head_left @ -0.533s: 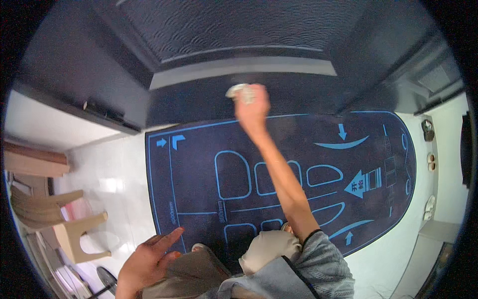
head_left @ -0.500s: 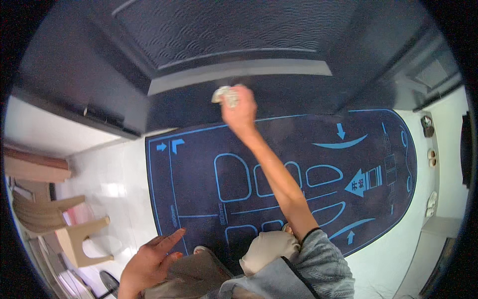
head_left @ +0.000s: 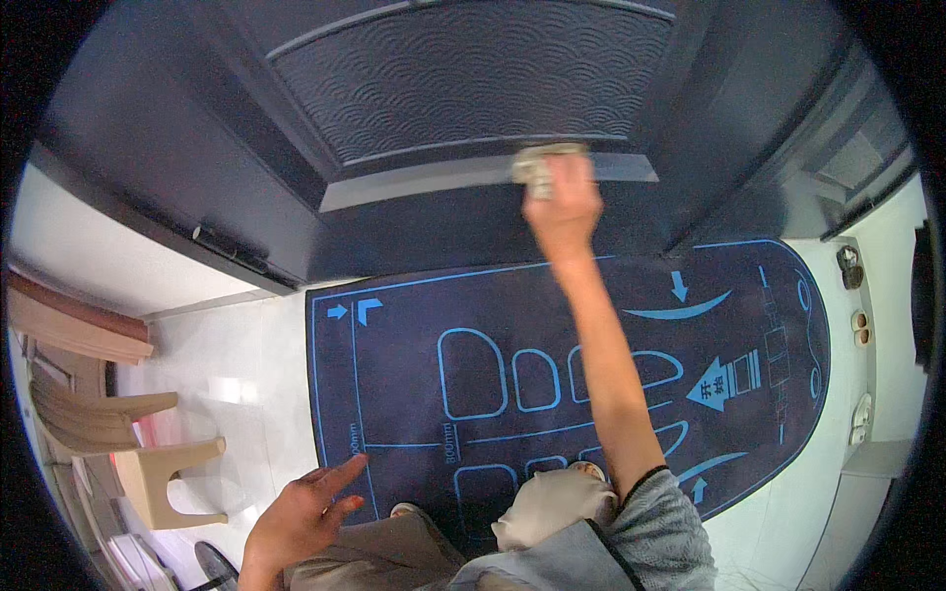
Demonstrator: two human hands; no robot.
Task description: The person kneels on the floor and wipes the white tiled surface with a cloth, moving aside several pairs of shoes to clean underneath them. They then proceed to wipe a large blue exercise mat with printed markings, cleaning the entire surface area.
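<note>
My right hand (head_left: 565,202) reaches far forward, closed round a bunched pale cloth (head_left: 537,169). It presses the cloth against the light grey strip (head_left: 434,180) low on a dark door (head_left: 473,98); the hand is slightly blurred. Above the strip sits a panel with an embossed wave pattern. My left hand (head_left: 305,517) hangs near my left knee, its fingers stretched out and apart, holding nothing. Under me lies a dark blue mat (head_left: 394,384) with light blue outlines and arrows, running along the foot of the door.
A beige plastic chair (head_left: 163,483) stands at the left on the pale tiled floor (head_left: 236,384). Along the right wall are several shoes (head_left: 860,328). Dark door frames rise on both sides, with a small latch fitting (head_left: 227,246) at the left.
My right hand has moved right and up with the cloth, from the dark part below the strip onto the strip. The view has shifted slightly; my left hand has stayed nearly still.
</note>
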